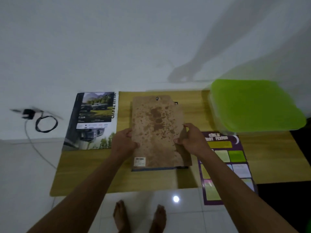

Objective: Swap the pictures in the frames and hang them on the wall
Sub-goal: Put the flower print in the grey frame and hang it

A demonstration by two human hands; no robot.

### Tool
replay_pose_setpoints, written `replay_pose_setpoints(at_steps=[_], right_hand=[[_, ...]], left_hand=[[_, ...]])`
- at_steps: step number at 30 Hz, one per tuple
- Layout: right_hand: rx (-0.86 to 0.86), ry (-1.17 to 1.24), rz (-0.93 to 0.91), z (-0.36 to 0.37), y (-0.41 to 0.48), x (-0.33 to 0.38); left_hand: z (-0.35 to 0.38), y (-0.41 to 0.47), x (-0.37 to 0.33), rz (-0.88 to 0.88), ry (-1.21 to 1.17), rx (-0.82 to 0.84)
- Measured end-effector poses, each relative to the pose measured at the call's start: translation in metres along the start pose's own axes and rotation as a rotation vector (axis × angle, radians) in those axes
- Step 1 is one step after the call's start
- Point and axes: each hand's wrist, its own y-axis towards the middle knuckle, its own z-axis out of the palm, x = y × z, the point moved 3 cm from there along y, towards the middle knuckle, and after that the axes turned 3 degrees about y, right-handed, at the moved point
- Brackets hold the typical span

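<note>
Where the white floor meets the wall at nine o'clock, a black charger with coiled cable [30, 114] lies beside the glossy car poster [91, 121]. At centre, the left hand [123, 142] and right hand [191, 140] grip the stained brown backing board [157, 130] above the wooden table [101, 170]; purple poster [225, 167] at four, green-lidded box [255, 105] at two.

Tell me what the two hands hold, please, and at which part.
Both hold the stained brown backing board of a frame lying face down: the left hand grips its left edge, the right hand its right edge, both near the middle.
</note>
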Motion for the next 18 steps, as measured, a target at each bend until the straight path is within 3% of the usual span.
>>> replay_pose_setpoints(at_steps=[7, 18], right_hand=[[-0.049, -0.181, -0.064, 0.017, -0.015, 0.012], [-0.012, -0.279, -0.034, 0.02, -0.003, 0.008]], left_hand=[[0.014, 0.01, 0.025, 0.055, 0.105, -0.032], [0.027, 0.032, 0.033, 0.057, 0.167, -0.069]])
